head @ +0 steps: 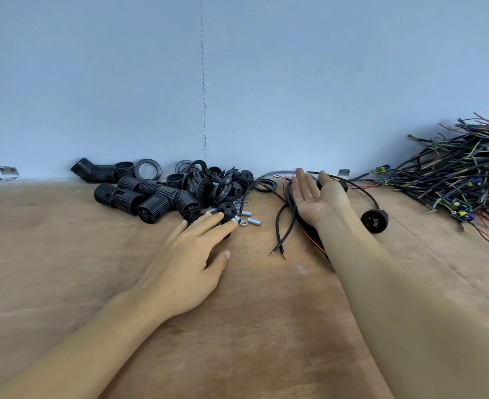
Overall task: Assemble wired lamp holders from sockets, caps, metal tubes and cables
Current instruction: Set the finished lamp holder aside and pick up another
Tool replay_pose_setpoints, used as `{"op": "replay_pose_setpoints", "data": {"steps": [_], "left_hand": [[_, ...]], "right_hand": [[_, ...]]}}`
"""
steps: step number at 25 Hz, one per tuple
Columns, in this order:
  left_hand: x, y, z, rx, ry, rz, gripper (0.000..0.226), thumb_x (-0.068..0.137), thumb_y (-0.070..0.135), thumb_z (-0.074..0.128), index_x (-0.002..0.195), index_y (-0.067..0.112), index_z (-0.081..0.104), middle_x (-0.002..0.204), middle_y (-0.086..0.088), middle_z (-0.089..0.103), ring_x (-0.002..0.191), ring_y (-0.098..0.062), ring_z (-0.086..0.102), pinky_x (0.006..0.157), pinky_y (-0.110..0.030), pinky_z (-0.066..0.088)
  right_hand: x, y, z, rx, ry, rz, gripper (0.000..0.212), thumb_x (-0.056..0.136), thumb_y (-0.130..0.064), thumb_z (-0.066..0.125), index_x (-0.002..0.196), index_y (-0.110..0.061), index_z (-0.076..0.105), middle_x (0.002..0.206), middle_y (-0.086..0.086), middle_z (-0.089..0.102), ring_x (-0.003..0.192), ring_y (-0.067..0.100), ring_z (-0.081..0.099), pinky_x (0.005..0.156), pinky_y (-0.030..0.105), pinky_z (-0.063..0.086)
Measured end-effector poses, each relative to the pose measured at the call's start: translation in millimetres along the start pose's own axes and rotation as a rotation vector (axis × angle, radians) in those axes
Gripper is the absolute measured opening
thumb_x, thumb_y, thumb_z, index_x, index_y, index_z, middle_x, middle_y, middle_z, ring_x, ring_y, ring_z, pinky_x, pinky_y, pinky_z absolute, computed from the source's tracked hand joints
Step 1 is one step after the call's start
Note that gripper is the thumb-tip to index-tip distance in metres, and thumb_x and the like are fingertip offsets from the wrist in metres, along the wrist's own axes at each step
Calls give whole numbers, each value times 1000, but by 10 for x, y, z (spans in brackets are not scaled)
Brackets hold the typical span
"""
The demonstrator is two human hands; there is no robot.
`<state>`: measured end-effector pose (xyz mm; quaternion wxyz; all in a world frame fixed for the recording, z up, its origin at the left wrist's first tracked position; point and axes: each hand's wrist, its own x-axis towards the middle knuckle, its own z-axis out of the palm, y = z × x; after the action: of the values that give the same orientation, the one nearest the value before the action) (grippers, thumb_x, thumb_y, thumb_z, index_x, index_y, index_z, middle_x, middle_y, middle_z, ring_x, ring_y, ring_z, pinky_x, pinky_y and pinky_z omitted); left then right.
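A: What is the left hand (pixel 188 263) doing?

B: It is lying palm down at the centre of the wooden table (pixel 65 254), fingers straight and slightly spread, gripping nothing. Its fingertips are reaching a domed black cap (pixel 226 210) at the near edge of the parts heap.

A: What is crowding that spot?

B: Ribbed black sockets (pixel 151 197) are lying to the left, more caps (pixel 217 182) are piling up behind, and short metal tubes (pixel 250 220) and a nut (pixel 243 223) are sitting just right of the fingertips.

A: And the right hand (pixel 315 197)?

B: It is resting palm up right of centre, fingers straight and together, holding nothing. A bundle of black cables (pixel 290 208) is running along and under its left edge, with stripped ends (pixel 278 253) pointing towards the lower frame.

A: Anything further right?

B: A wired lamp holder (pixel 374 221) is lying just beside the wrist, and a tangle of coloured wires (pixel 467 174) is filling the right edge, against the blue wall (pixel 93 82).
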<state>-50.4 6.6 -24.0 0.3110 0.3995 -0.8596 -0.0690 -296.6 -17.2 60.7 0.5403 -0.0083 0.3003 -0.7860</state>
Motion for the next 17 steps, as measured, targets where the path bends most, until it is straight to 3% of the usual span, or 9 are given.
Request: {"op": "replay_pose_setpoints", "data": {"steps": [2, 4, 7, 8, 9, 12, 13, 15, 17], "left_hand": [[0, -1, 15, -24, 13, -26, 54, 100, 28, 61, 149, 43, 47, 160, 16, 39, 149, -8, 33, 122, -28, 12], [16, -3, 32, -53, 47, -37, 51, 97, 19, 64, 143, 40, 56, 154, 15, 48, 142, -15, 46, 120, -34, 29], [33, 7, 27, -77, 135, -29, 48, 89, 5, 71, 126, 36, 68, 133, 16, 62, 120, -14, 62, 101, -37, 50], [32, 7, 17, -74, 157, -24, 47, 87, 3, 73, 121, 34, 70, 126, 18, 62, 113, -12, 63, 95, -33, 51], [32, 6, 5, -72, 173, -23, 46, 84, 2, 75, 118, 33, 71, 120, 17, 62, 107, -10, 62, 90, -30, 49], [43, 19, -23, -74, 190, -75, 44, 82, 3, 79, 116, 30, 73, 109, 13, 56, 94, -6, 54, 84, -20, 41], [44, 31, -35, -78, 189, -98, 43, 82, 5, 80, 117, 30, 73, 109, 12, 54, 92, -4, 50, 82, -15, 37], [35, 68, -61, -91, 183, -125, 42, 83, 10, 81, 118, 30, 72, 110, 11, 52, 93, -1, 45, 80, -7, 34], [35, 105, -77, -109, 172, -139, 41, 84, 14, 81, 120, 29, 71, 114, 10, 55, 99, -5, 49, 85, -11, 34]], "right_hand": [[25, -2, -24, -220, 29, -113, 35, 106, -9, 39, 138, 0, 48, 126, 12, 63, 79, 21, 70, 68, 30, 59], [-17, -20, -33, -577, 109, -422, 30, 99, -7, 45, 127, -7, 55, 112, 9, 68, 81, 24, 69, 69, 35, 58], [-98, -93, -259, -1527, 390, -1043, 32, 88, -13, 53, 118, -23, 62, 120, 1, 62, 118, 29, 50, 95, 42, 37], [-117, -118, -336, -1736, 467, -1070, 36, 85, -13, 56, 118, -23, 61, 129, 3, 55, 128, 30, 39, 101, 43, 29], [-115, -155, -400, -1871, 537, -978, 40, 82, -12, 58, 121, -23, 60, 138, 7, 48, 135, 31, 30, 107, 45, 24], [-148, -320, -486, -1958, 679, -548, 46, 86, -15, 55, 132, -16, 55, 146, 16, 37, 138, 38, 26, 112, 47, 24], [-153, -363, -514, -1935, 658, -501, 44, 88, -14, 53, 132, -14, 56, 144, 17, 38, 136, 39, 29, 111, 46, 27], [-149, -401, -569, -1835, 579, -567, 39, 89, -8, 52, 127, -14, 61, 142, 17, 41, 134, 39, 32, 110, 44, 31], [-144, -378, -581, -1709, 520, -770, 38, 88, 0, 49, 120, -14, 64, 140, 16, 43, 131, 38, 34, 107, 43, 33]]}}
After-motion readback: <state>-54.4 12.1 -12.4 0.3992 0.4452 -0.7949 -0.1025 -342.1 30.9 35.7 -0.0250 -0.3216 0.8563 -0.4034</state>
